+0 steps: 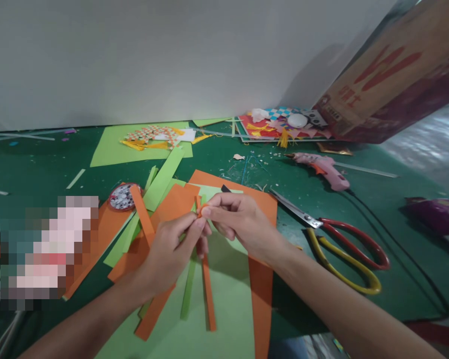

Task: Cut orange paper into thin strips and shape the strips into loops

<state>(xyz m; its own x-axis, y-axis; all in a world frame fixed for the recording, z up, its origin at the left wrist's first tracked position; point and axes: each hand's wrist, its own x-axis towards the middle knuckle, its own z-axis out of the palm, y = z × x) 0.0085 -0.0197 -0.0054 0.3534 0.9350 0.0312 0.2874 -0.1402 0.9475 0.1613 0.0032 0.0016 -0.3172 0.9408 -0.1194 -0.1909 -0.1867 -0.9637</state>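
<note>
Both of my hands meet over a pile of coloured paper. Between thumb and fingertips, my left hand (pixel 175 247) pinches a narrow orange paper strip (pixel 209 299), whose long end extends down toward me. My right hand (pixel 243 217) has its fingertips closed on a small curled part of the orange paper at the strip's upper end. Beside that strip runs a thin green paper strip (pixel 188 294); its upper part is partly hidden by my fingers. Underneath lie light green sheets (pixel 224 329) and an orange sheet (pixel 262 299).
Scissors (pixel 314 223) with red and yellow handles lie right of the paper. Beyond them are a pink glue gun (pixel 322 169) with its cord and a purple object (pixel 441 222). A round container of sequins (pixel 125 196) stands left. Woven paper crafts (pixel 153 134) and a paper bag (pixel 389 75) sit farther back.
</note>
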